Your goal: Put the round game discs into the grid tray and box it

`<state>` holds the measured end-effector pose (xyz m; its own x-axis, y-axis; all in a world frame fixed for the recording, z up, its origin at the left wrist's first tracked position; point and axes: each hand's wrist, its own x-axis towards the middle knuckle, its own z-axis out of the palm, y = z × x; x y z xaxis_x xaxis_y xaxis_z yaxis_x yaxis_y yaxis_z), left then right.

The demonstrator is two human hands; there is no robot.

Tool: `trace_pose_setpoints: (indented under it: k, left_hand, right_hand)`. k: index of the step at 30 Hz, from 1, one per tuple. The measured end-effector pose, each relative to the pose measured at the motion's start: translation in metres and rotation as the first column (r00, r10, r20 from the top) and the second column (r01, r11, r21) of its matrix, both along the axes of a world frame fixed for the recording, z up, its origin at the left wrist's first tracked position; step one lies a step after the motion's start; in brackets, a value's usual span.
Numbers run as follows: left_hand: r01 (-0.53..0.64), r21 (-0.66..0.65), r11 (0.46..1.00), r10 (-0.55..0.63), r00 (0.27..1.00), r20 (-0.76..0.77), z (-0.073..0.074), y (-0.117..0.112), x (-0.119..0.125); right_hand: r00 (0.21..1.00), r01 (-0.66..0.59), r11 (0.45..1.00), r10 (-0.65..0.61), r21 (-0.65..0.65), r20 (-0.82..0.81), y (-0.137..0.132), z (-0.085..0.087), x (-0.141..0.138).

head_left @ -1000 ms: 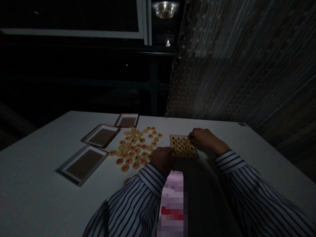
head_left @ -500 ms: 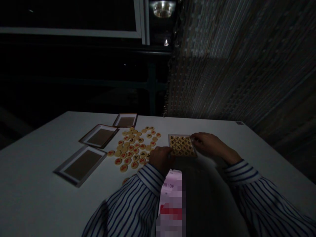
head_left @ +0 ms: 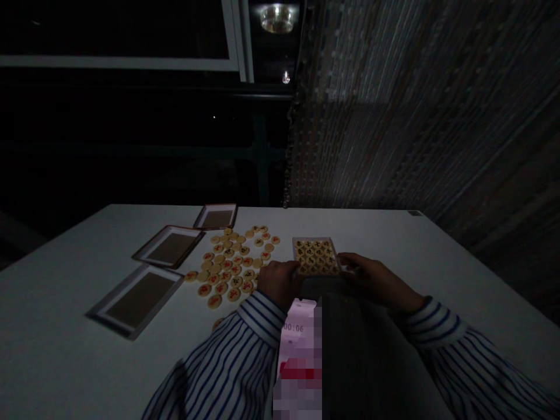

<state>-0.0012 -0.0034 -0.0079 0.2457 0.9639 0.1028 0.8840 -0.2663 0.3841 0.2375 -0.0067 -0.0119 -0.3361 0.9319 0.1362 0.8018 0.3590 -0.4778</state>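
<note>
Rows of Chinese chess pieces with black characters fill a shallow clear box (head_left: 317,257) on the table in front of me. My left hand (head_left: 279,283) grips the box's near left corner, fingers curled and partly hidden. At the near right edge my right hand (head_left: 371,281) has its fingers closed on the box's side; its fingertips are dim. A loose spread of round Chinese chess pieces (head_left: 235,270), some with red characters and some with black, lies just left of my left hand. Several of them show blank faces.
Three shallow trays or lids stand on the left of the white table (head_left: 385,230): a near one (head_left: 137,297), a middle one (head_left: 171,248) and a far one (head_left: 217,218). A lit phone (head_left: 297,350) lies below my hands. Behind the table hangs a string curtain (head_left: 376,116).
My right hand has shifted from the box's far right corner down to its near right edge. My left hand stays at the near left corner. The view has turned slightly.
</note>
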Motion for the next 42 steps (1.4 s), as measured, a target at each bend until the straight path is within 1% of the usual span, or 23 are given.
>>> trace_pose_setpoints:
  k: [6,9,14,18,24,29,35,39,42]
  left_hand:
    - [-0.028,-0.031,0.999,0.026,0.998,-0.065,0.003,-0.001,0.001]
    - [-0.04,-0.034,0.999,0.036,0.995,-0.094,0.003,-0.001,0.001]
    - [-0.046,-0.037,0.998,0.04,0.99,-0.135,0.003,-0.001,0.001]
    - [-0.064,-0.054,0.996,0.055,0.986,-0.156,0.002,0.0,0.001]
    - [-0.067,-0.046,0.997,0.061,0.99,-0.124,0.001,0.002,0.002]
    - [-0.071,-0.03,0.997,0.067,0.991,-0.114,-0.001,0.002,0.001]
    - [-0.052,-0.018,0.998,0.05,0.993,-0.106,0.0,0.002,0.0]
    - [-0.062,-0.022,0.998,0.059,0.993,-0.104,0.0,0.002,0.001]
    - [-0.051,0.008,0.999,0.051,0.997,-0.063,0.001,0.0,-0.002]
  right_hand:
    - [0.997,-0.038,0.997,0.033,0.066,0.073,0.0,-0.007,0.004]
    - [0.995,-0.022,0.995,0.013,0.094,0.094,0.001,-0.01,0.005]
    - [0.994,-0.045,0.993,0.033,0.112,0.102,0.001,-0.014,0.006]
    - [0.996,-0.035,0.99,0.023,0.137,0.086,0.002,-0.018,0.007]
    - [0.996,-0.044,0.984,0.031,0.175,0.079,0.002,-0.019,0.005]
    - [0.998,-0.042,0.984,0.032,0.175,0.062,0.003,-0.021,0.004]
    - [0.996,-0.045,0.981,0.029,0.191,0.086,0.005,-0.023,0.005]
    - [0.996,-0.048,0.979,0.033,0.2,0.081,0.004,-0.023,0.004]
    - [0.998,-0.027,0.978,0.014,0.205,0.062,0.003,-0.021,0.002]
